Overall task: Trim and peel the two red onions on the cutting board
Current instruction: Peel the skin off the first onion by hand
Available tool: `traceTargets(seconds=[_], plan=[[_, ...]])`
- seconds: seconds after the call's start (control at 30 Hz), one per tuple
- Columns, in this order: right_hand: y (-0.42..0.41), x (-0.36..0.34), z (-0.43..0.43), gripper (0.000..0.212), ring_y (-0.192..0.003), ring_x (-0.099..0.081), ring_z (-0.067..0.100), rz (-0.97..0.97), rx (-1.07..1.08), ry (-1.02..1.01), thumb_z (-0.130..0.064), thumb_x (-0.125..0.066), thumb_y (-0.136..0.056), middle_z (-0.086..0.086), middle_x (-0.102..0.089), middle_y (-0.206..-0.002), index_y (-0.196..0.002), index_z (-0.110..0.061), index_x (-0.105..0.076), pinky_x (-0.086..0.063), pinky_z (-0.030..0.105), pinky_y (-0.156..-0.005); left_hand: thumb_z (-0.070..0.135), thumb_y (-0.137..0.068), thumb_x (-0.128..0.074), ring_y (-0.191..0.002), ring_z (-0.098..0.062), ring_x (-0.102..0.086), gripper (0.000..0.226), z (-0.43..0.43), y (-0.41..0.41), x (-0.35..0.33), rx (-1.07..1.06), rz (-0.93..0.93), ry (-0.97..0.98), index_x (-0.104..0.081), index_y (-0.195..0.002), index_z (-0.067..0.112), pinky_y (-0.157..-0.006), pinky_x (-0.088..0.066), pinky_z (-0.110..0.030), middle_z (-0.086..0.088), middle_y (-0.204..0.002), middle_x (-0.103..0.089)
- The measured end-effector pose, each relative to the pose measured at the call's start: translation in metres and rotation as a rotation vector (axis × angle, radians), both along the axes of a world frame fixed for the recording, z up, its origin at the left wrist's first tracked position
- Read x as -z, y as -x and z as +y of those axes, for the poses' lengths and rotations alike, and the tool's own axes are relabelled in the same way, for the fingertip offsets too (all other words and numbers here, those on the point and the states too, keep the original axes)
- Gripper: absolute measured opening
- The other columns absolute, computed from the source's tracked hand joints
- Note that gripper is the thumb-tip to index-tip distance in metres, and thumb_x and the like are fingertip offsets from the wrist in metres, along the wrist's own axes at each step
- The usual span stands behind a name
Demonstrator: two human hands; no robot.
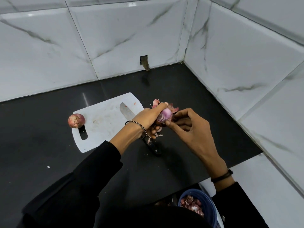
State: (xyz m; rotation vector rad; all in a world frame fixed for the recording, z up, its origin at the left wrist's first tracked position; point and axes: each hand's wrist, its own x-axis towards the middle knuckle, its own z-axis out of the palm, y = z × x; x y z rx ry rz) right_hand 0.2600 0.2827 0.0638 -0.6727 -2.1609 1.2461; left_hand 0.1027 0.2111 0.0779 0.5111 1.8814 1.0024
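I am gripping the half-peeled onion in my left hand, fingers curled round it, just past the right edge of the cutting board, above the knife, my right hand pinching it too, while the second onion is sitting at the board's left edge beside open counter.

We see only 1 face of the onion; the left hand wraps the rest (and covers the middle of the knife). The blue bowl is cut off by a sleeve and the bottom edge.
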Motion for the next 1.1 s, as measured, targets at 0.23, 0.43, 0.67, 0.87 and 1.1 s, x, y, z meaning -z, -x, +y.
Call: traceTargets(seconds=[0.23, 0.43, 0.67, 0.87, 1.1], plan=[[0.004, 0.005, 0.019, 0.018, -0.085, -0.073, 0.01, -0.06, 0.022, 0.175, -0.025, -0.071, -0.093, -0.001, -0.073, -0.098, -0.109, -0.018, -0.067, -0.062, 0.035, -0.077, 0.074, -0.084, -0.049, -0.058, -0.025, -0.065, 0.079, 0.019, 0.001, 0.013, -0.111, 0.028, -0.058, -0.072, -0.084, -0.001, -0.056, -0.059, -0.029, -0.011, -0.062, -0.066], [0.014, 0.006, 0.034, 0.007, -0.076, -0.072, 0.01, -0.112, -0.016, 0.28, -0.02, -0.065, -0.096, 0.0, -0.074, -0.092, -0.102, -0.016, -0.068, -0.058, 0.021, -0.07, 0.076, -0.084, -0.048, -0.07, -0.031, -0.068, 0.079, 0.02, 0.005, 0.027, -0.134, -0.095, -0.068, -0.071, -0.086, 0.001, -0.057, -0.055, -0.027, -0.027, -0.083, -0.071], [0.027, 0.01, 0.038, 0.006, -0.076, -0.074, 0.013, -0.109, -0.08, 0.399, -0.02, -0.064, -0.095, 0.0, -0.075, -0.091, -0.096, -0.016, -0.068, -0.058, 0.023, -0.071, 0.064, -0.088, -0.054, -0.072, -0.026, -0.066, 0.056, 0.024, 0.015, 0.03, -0.207, -0.285, -0.094, -0.07, -0.091, 0.011, -0.079, -0.058, -0.041, -0.009, -0.07, -0.07], [0.036, 0.012, 0.034, 0.003, -0.082, -0.072, 0.013, -0.115, -0.143, 0.262, -0.017, -0.064, -0.095, 0.0, -0.071, -0.096, -0.095, -0.016, -0.067, -0.06, 0.027, -0.072, 0.062, -0.086, -0.062, -0.097, -0.036, -0.071, 0.062, 0.02, 0.014, 0.031, -0.239, -0.309, -0.144, -0.068, -0.112, 0.006, -0.086, -0.059, -0.045, -0.025, -0.108, -0.07], [0.043, 0.011, 0.029, 0.006, -0.073, -0.072, 0.013, -0.039, -0.106, 0.431, -0.016, -0.064, -0.096, 0.001, -0.073, -0.088, -0.094, -0.012, -0.067, -0.056, 0.019, -0.066, 0.06, -0.093, -0.05, -0.066, -0.019, -0.068, 0.056, 0.013, 0.012, 0.04, -0.268, -0.389, -0.226, -0.066, -0.109, 0.009, -0.068, -0.056, -0.033, -0.007, -0.076, -0.071]])
